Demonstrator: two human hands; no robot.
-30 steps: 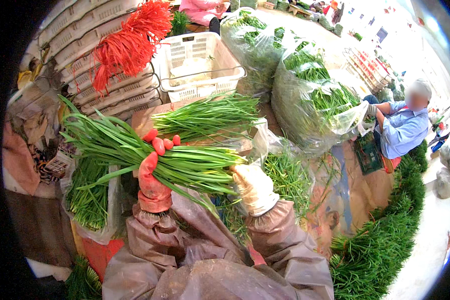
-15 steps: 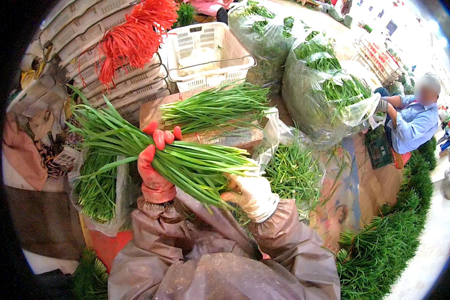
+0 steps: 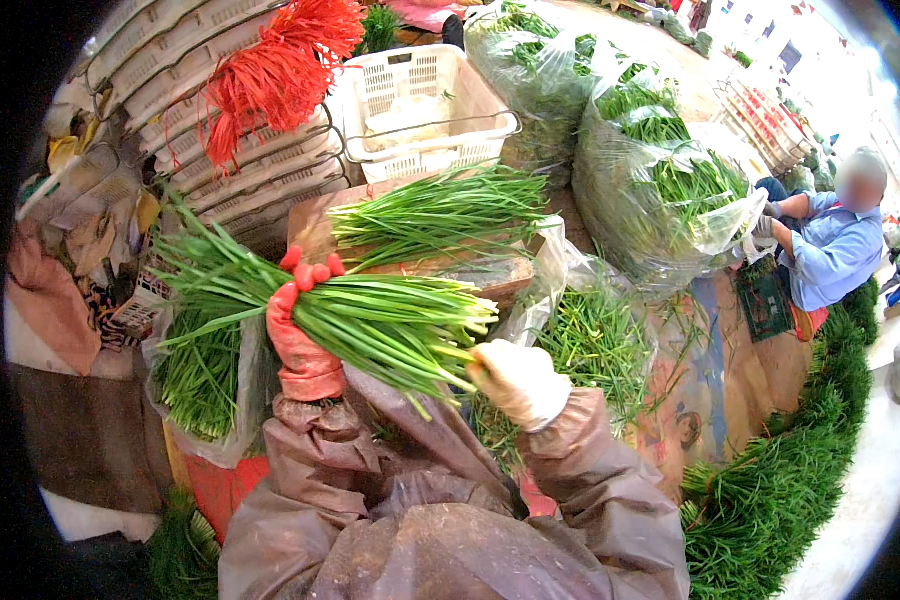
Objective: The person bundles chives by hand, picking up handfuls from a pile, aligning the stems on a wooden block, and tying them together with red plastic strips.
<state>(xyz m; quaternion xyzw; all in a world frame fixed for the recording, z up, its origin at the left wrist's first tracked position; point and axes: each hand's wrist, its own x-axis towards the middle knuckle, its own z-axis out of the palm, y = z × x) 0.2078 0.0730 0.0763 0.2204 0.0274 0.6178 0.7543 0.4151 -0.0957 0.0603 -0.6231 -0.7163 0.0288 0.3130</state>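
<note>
My left hand (image 3: 300,330), in a red rubber glove, is wrapped around the middle of a thick bunch of green chives (image 3: 370,320) held level in front of me. At the bunch's cut end my right hand (image 3: 520,380), in a white glove, presses against the pale stalk tips. The leafy tips fan out to the left. A second bunch of chives (image 3: 440,210) lies on a wooden board (image 3: 490,275) just behind the held one.
A white plastic crate (image 3: 420,105) and a tuft of red ties (image 3: 280,70) sit behind, beside stacked crates (image 3: 170,60). Clear bags full of greens (image 3: 660,190) stand at right. Another person in blue (image 3: 830,250) sits far right. Loose chives (image 3: 780,500) lie piled at lower right.
The bunch has shifted slightly lower and closer to me. My right hand has moved from under the stalks to their cut ends.
</note>
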